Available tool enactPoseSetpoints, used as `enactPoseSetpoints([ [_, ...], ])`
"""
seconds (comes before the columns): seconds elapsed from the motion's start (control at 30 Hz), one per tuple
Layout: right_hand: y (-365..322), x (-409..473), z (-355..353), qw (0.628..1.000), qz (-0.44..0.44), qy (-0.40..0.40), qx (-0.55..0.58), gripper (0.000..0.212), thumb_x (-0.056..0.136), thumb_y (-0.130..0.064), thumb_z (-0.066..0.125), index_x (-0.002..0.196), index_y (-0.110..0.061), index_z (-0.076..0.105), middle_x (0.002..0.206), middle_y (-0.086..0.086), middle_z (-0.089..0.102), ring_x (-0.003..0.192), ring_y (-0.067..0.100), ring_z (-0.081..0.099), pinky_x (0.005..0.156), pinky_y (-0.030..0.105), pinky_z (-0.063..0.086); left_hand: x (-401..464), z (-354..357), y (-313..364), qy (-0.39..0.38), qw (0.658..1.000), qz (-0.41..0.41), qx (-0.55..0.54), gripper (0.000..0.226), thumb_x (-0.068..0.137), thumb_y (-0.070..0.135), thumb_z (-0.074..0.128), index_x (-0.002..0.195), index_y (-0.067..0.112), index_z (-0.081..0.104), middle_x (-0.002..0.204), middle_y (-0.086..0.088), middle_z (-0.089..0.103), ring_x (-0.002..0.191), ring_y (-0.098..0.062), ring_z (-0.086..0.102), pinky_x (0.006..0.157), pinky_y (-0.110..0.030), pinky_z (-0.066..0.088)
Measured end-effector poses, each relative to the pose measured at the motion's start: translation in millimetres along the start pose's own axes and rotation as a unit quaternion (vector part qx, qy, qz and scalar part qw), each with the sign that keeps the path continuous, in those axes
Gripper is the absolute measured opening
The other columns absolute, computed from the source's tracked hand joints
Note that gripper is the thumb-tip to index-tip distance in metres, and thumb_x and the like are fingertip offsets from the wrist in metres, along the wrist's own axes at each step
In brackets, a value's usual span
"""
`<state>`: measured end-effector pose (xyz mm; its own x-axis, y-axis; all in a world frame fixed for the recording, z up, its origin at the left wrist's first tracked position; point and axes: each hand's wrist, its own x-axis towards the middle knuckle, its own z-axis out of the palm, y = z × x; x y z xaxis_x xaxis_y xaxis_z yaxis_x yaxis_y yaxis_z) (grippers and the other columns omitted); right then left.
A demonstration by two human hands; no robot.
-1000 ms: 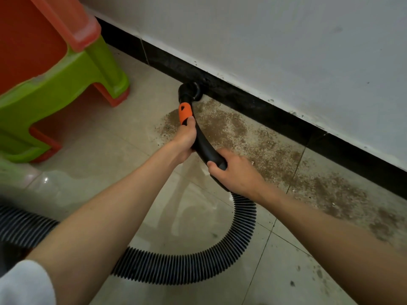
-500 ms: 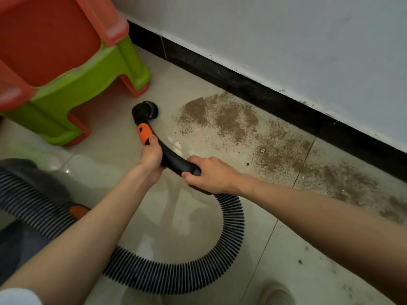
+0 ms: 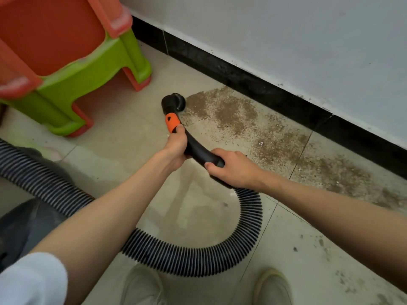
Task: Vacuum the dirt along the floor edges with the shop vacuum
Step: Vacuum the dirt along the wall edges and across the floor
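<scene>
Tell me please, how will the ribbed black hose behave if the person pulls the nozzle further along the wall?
The ribbed hose probably bends easily: it already lies in a loose curve on the floor tiles. It will likely drag behind and may sweep through the dirt. The curved black handle looks rigid, so both hands can steer it.

I note the nozzle (image 3: 174,103) at the dirt patch's (image 3: 231,115) left end, near the baseboard (image 3: 242,80); stacked stools (image 3: 72,69) left, hose (image 3: 198,258) looping before my shoes (image 3: 272,287).

Head-worn view, steeply down, near floor (image 3: 114,150)
</scene>
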<state>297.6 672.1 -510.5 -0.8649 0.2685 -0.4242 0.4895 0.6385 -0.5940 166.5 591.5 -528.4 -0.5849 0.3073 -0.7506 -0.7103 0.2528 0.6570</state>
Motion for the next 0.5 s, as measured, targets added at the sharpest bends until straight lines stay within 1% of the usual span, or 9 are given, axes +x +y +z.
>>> enactPoseSetpoints([
  [0.1,8.4,7.1,-14.0,0.999,0.011,0.022,0.02,0.023,0.091,-0.046,0.051,0.103,-0.026,0.056,0.083,-0.001,0.063,0.076,0.017,0.06,0.07,0.035,0.051,6.6,19.7,14.2,-0.03,1.0,-0.001,0.007,0.047,0.103,0.038,0.027,0.135,0.004,0.032,0.108,-0.01,0.05,0.099,-0.024,0.051,0.081,-0.037,0.045],
  [0.2,19.7,12.8,-27.5,0.998,0.027,0.045,0.03,0.021,0.091,-0.044,0.052,0.102,-0.026,0.056,0.084,0.0,0.064,0.077,0.018,0.062,0.072,0.037,0.053,15.5,40.3,23.8,-0.062,0.998,-0.006,0.018,0.046,0.103,0.039,0.027,0.132,0.005,0.034,0.095,-0.007,0.051,0.091,-0.021,0.052,0.08,-0.036,0.046],
  [0.23,23.9,14.1,-30.7,0.997,0.035,0.053,0.032,0.021,0.091,-0.044,0.052,0.102,-0.026,0.056,0.083,0.0,0.064,0.076,0.018,0.062,0.073,0.038,0.054,17.6,47.2,26.3,-0.074,0.997,-0.007,0.023,0.046,0.103,0.039,0.027,0.132,0.004,0.034,0.094,-0.007,0.051,0.09,-0.02,0.052,0.08,-0.036,0.046],
  [0.33,35.7,14.3,-38.1,0.995,0.053,0.077,0.039,0.021,0.091,-0.043,0.052,0.102,-0.025,0.056,0.082,0.0,0.064,0.074,0.017,0.063,0.072,0.04,0.056,24.5,67.9,31.6,-0.107,0.993,-0.01,0.038,0.051,0.102,0.04,0.028,0.138,0.004,0.03,0.102,-0.008,0.051,0.094,-0.022,0.053,0.081,-0.037,0.046],
  [0.4,42.6,13.1,-42.8,0.992,0.06,0.095,0.054,0.019,0.092,-0.042,0.052,0.102,-0.027,0.056,0.082,0.0,0.065,0.073,0.017,0.064,0.072,0.041,0.056,26.2,80.2,33.9,-0.115,0.992,-0.005,0.048,0.052,0.102,0.04,0.028,0.139,0.004,0.029,0.104,-0.008,0.051,0.098,-0.024,0.052,0.083,-0.038,0.047],
  [0.5,51.1,11.9,-45.1,0.99,0.062,0.112,0.062,0.017,0.093,-0.04,0.052,0.104,-0.027,0.055,0.082,0.001,0.065,0.073,0.017,0.064,0.072,0.042,0.056,30.1,92.6,33.3,-0.119,0.991,0.004,0.063,0.052,0.103,0.039,0.027,0.14,0.003,0.029,0.114,-0.011,0.049,0.107,-0.027,0.051,0.09,-0.039,0.047],
])
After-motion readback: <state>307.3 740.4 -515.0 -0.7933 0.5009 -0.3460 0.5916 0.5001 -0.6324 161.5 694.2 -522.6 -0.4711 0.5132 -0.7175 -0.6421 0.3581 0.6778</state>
